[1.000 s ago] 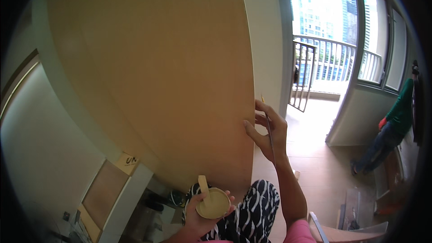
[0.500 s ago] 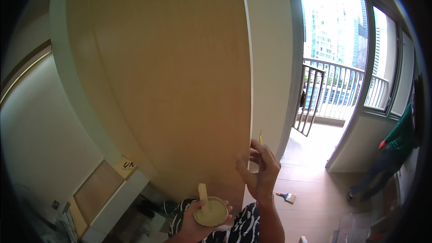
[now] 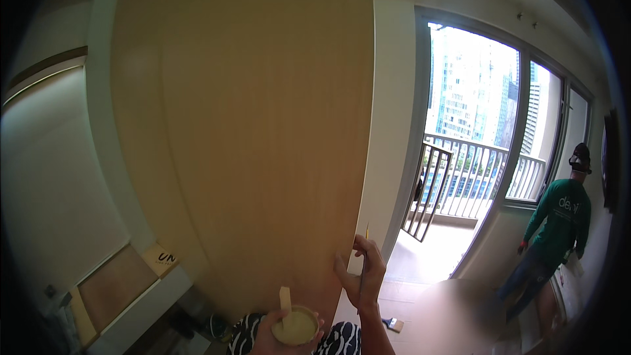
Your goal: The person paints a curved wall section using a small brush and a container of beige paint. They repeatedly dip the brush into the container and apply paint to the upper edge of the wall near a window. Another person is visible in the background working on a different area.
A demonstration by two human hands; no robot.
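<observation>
My left hand (image 3: 266,336) is closed around a small round cup of beige paint (image 3: 299,327), held low in front of my patterned trousers. A flat wooden stick (image 3: 285,298) stands upright in the cup, leaning on its rim. My right hand (image 3: 365,275) pinches a slim paintbrush (image 3: 367,231), its thin handle running down past the palm. That hand's fingertips are at the right edge of a tall light-wood panel (image 3: 256,131); I cannot tell if they touch it.
A wide flat paintbrush (image 3: 394,324) lies on the floor right of my arm. At far right stands a person in a green top (image 3: 559,213). An open balcony doorway shows a railing (image 3: 473,174) and metal gate (image 3: 428,190). A brown board (image 3: 118,281) lies on the left ledge.
My view has tilted up and shifted right, so the person in green shows more fully. Both hands keep their holds, and the right stays by the panel's edge.
</observation>
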